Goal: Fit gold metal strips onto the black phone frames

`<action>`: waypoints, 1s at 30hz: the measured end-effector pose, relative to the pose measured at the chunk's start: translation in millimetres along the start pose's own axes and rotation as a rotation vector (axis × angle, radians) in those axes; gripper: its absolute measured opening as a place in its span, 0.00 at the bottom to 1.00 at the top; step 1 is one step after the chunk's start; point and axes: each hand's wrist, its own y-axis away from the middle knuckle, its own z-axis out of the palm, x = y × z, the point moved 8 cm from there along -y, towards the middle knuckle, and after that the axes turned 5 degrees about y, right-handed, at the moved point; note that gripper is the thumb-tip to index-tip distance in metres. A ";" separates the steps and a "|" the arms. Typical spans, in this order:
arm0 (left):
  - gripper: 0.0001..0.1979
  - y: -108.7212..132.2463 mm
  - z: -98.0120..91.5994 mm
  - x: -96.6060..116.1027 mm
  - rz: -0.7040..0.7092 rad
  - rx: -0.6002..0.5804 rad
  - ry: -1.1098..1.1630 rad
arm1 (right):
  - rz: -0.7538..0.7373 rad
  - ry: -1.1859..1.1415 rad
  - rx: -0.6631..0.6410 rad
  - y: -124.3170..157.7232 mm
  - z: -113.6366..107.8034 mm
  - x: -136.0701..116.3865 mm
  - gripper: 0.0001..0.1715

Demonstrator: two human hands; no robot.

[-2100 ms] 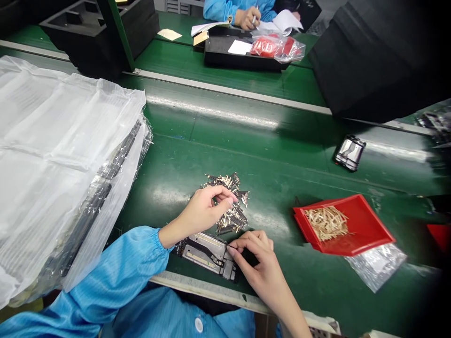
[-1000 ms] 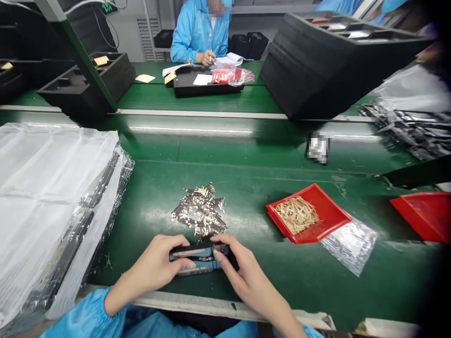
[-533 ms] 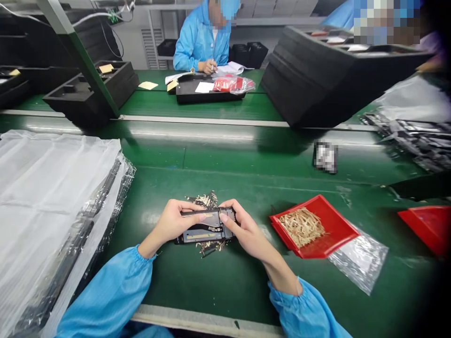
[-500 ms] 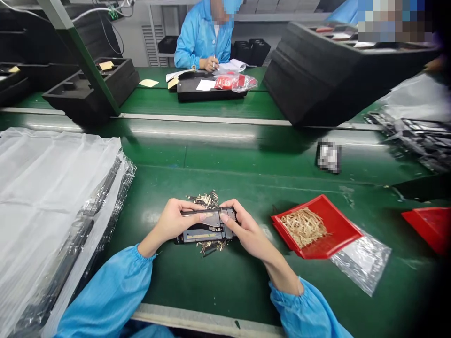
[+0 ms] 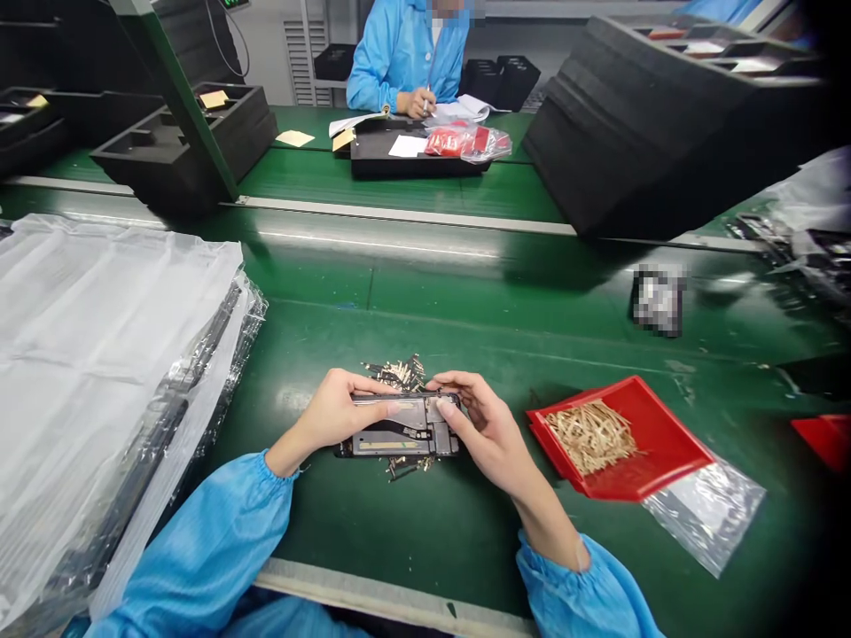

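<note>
Closest to us, our blue cleanroom sleeves point(image 5: 206, 540) run out to gathered cuffs, and our left hand point(image 5: 336, 412) and right hand point(image 5: 488, 430) meet over a flat metal frame point(image 5: 402, 436). The fingers of both hands are closed on the frame, gripping it at its two ends with the thumbs across its upper face. The frame lies level and lengthwise across our view, directly over a loose pile of small gold-and-black metal parts point(image 5: 399, 374), which shows above and below it. We cannot tell whether the frame touches the pile. All of this sits on a green conveyor surface point(image 5: 425, 301).

To the left, just beside our left sleeve, lies a large stack wrapped in clear plastic film point(image 5: 99, 354). To the right of our right hand, a red tray point(image 5: 671, 434) holds a heap of thin gold strips point(image 5: 591, 434), its corner resting on a clear zip bag point(image 5: 705, 523). Farther on, a pixelated object point(image 5: 657, 299) lies on the belt, below a tilted stack of black foam trays point(image 5: 665, 133). Beyond the belt, a co-worker in blue point(image 5: 405, 62) holds a pen above a black tray point(image 5: 412, 159) with red packets in a clear bag point(image 5: 465, 140).
</note>
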 end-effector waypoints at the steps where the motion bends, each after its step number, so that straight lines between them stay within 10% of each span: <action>1: 0.19 -0.1 0.5 0.7 0.004 -0.010 0.000 | -0.064 0.052 0.039 -0.2 -2.7 -4.4 0.15; 21: 0.15 5.8 3.0 11.2 0.174 -0.066 -0.102 | -0.550 0.429 0.139 11.0 -0.2 -44.4 0.14; 30: 0.13 26.1 1.4 38.0 0.600 0.072 -0.299 | -0.557 0.338 0.159 11.1 -1.0 -51.1 0.15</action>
